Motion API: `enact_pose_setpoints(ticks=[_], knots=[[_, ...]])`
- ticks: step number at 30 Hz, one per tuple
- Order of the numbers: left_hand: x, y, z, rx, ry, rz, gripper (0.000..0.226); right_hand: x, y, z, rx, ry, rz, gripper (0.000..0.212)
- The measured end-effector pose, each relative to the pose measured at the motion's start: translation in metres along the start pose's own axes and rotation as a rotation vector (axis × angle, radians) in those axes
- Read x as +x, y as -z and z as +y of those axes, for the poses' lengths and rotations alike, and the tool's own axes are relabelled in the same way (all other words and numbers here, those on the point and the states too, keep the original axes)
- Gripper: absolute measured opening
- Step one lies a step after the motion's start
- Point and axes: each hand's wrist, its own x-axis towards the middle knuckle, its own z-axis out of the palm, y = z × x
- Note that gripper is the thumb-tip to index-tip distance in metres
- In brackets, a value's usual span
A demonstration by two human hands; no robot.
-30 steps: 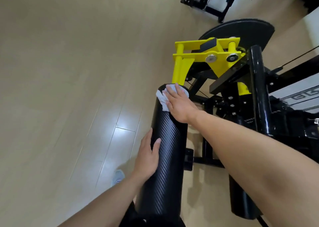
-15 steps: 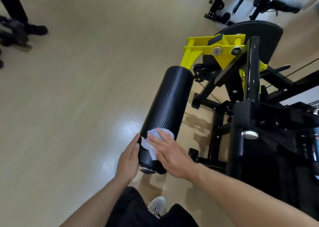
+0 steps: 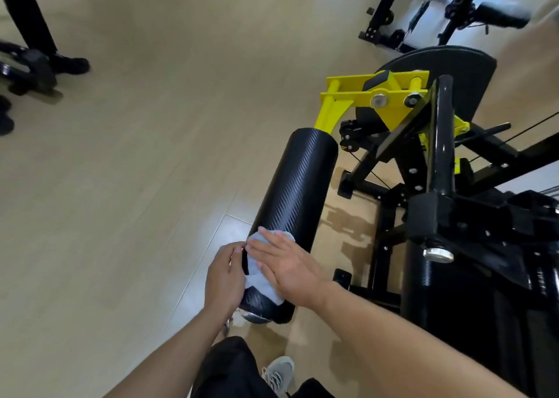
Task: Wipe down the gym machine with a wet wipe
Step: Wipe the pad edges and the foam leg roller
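Now the right hand, fingers flat, presses the wet wipe at the roller pad's near end, having swept down from its far end toward 1 o'clock, while the left hand cups that end, suggesting one lengthwise pass done.

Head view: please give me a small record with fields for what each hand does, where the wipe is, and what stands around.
roller pad: black textured cylinder, on the yellow arm
wet wipe: pale cloth, draped over the pad's near end
right hand: flat on the wipe, fingers straight
left hand: grips the pad's near end, fingers curled
machine frame: black, right of the pad
floor: light wood
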Motion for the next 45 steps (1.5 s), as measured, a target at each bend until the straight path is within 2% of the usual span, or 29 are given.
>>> enact_pose_setpoints(ticks=[6, 11, 16, 18, 21, 24, 28, 31, 35, 40, 42, 45], knots=[[0.047, -0.011, 0.023, 0.043, -0.024, -0.086, 0.025, 0.071, 0.048, 0.066, -0.14, -0.166, -0.096, 0.062], [0.069, 0.0, 0.03, 0.297, -0.199, -0.4, 0.043, 0.132, 0.079, 0.125, -0.224, -0.382, -0.138, 0.049], [0.082, 0.02, 0.019, 0.322, -0.164, -0.49, 0.041, 0.185, 0.095, 0.163, -0.37, -0.601, -0.207, 0.05], [0.085, 0.029, 0.012, 0.332, -0.154, -0.481, 0.039, 0.191, 0.089, 0.154, -0.396, -0.56, -0.267, 0.053], [0.085, 0.04, 0.002, 0.333, -0.111, -0.437, 0.038, 0.172, 0.072, 0.116, -0.426, -0.357, -0.346, 0.076], [0.08, 0.047, -0.002, 0.319, -0.08, -0.395, 0.036, 0.14, 0.058, 0.08, -0.385, -0.261, -0.366, 0.066], [0.059, 0.047, -0.001, 0.32, -0.093, -0.376, 0.034, 0.087, 0.042, 0.034, -0.24, -0.237, -0.294, 0.057], [0.031, 0.041, 0.001, 0.225, -0.101, -0.341, 0.027, 0.039, 0.025, -0.007, -0.143, -0.238, -0.195, 0.051], [-0.02, 0.037, -0.012, 0.027, 0.059, -0.191, 0.029, -0.02, -0.008, -0.059, -0.064, -0.229, -0.039, 0.046], [-0.041, 0.038, -0.011, 0.066, 0.1, -0.218, 0.035, -0.05, -0.05, -0.099, 0.192, -0.481, 0.254, 0.046], [-0.037, 0.035, -0.006, 0.108, 0.112, -0.216, 0.035, -0.048, -0.055, -0.101, 0.205, -0.541, 0.281, 0.049], [-0.028, 0.032, -0.007, 0.175, 0.11, -0.215, 0.038, -0.039, -0.043, -0.085, 0.168, -0.498, 0.215, 0.048]])
